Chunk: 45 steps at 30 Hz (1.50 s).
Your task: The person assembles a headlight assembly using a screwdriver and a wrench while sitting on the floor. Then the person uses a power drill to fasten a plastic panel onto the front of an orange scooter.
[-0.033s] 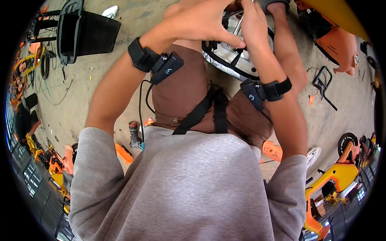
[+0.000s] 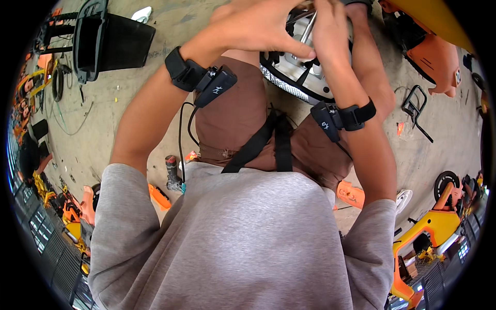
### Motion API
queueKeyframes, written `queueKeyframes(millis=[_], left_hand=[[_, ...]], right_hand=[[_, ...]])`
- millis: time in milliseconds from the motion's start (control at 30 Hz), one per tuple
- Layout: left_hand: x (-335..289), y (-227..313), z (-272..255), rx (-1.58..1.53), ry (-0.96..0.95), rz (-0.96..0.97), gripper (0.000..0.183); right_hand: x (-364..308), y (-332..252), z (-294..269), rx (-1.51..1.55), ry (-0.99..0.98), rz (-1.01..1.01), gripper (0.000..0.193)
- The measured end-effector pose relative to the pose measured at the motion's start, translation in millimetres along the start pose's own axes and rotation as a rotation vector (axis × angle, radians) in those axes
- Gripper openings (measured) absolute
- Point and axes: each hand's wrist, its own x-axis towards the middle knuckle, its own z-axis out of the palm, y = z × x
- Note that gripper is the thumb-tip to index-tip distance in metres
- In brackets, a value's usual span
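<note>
Spreading our left hand (image 2: 261, 26) with thumb wide, its hold hidden, we have the black-and-white unit (image 2: 283, 88) between our legs, likely for steadiness, a metal rod (image 2: 308, 30) above it; our right hand (image 2: 330, 33) has fingers bent beside the rod, grip unclear

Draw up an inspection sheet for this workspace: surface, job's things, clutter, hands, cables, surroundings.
Surface: grey concrete floor, darkly marked in places.
Job's things: rounded white-and-black assembly with textured silver rim; slim silver metal rod.
Clutter: boxy black plastic tub; bent black tubular frame.
Hands: left hand and right hand both at the assembly; grips unclear.
Cables: thin black cable hanging below the left wrist.
Surroundings: yellow-and-orange scooter-like body, lower right.
</note>
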Motion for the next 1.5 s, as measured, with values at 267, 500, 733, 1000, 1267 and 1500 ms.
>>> queueKeyframes(millis=[267,500,733,1000,1267,1500], left_hand=[[3.4,10.4,-12.0,-0.002,-0.144,0.03,0.073],[18.0,-1.1,-30.6,-0.052,-0.291,0.159,0.062],[35.9,-7.1,-62.9,-0.335,-0.799,-0.328,0.06],[4.0,9.9,-0.4,0.001,0.162,-0.066,0.03],[13.9,13.1,10.8,0.119,0.454,-0.066,0.024],[28.5,-10.4,5.7,0.173,0.427,-0.084,0.012]], right_hand=[[37.5,-43.3,-20.0,-1.195,-0.836,-0.99,0.023],[43.5,-52.2,-1.1,-1.692,-0.9,-0.752,0.02],[26.1,-48.3,8.2,-1.668,-0.758,-0.517,0.024],[60.8,-49.7,4.7,-1.647,-1.064,-0.693,0.027],[49.7,-41.5,0.9,-1.463,-0.843,-0.497,0.024],[51.4,-26.1,0.8,-1.089,-0.953,-0.32,0.028]])
